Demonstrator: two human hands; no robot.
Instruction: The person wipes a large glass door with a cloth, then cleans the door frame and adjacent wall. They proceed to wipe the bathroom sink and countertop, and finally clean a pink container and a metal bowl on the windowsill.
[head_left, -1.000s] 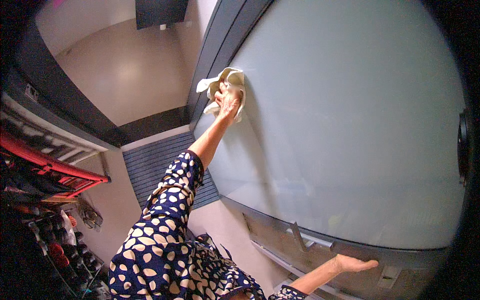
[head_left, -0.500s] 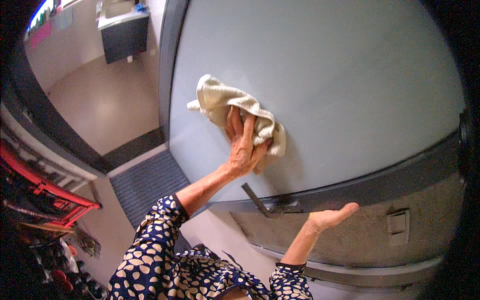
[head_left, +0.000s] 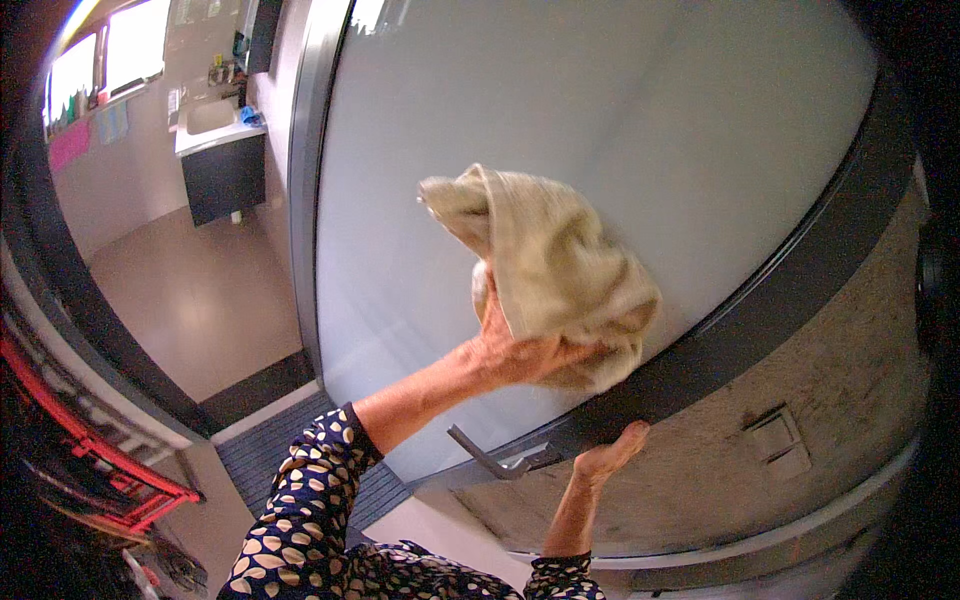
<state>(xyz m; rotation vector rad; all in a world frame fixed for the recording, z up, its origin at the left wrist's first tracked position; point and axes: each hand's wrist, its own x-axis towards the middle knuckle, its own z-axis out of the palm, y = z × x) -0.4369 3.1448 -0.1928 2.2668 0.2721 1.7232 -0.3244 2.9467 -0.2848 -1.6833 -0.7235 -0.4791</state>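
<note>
A beige towel-like cloth (head_left: pixel 565 265) is bunched in my left hand (head_left: pixel 515 350), whose fingers are mostly covered by its folds. It lies over the frosted pane of a dark-framed door (head_left: pixel 400 120). Some of the cloth flops back over my knuckles, slightly blurred. My right hand (head_left: pixel 608 458) is at the door's lower dark frame, right of the lever handle (head_left: pixel 490 458). Only a thumb-like digit and the side of that hand show; its other fingers are hidden.
Through a doorway on the left stands a washbasin (head_left: pixel 212 118) on a dark cabinet (head_left: pixel 225 178). A ribbed dark mat (head_left: pixel 265 440) lies at the threshold. Red-framed shelving (head_left: pixel 130 490) is at lower left. A wall switch (head_left: pixel 780 440) sits on the rough grey wall at right.
My left hand and the cloth have moved right across the pane, and the cloth has spread out more. My right hand sits slightly lower and further left; the view has shifted.
</note>
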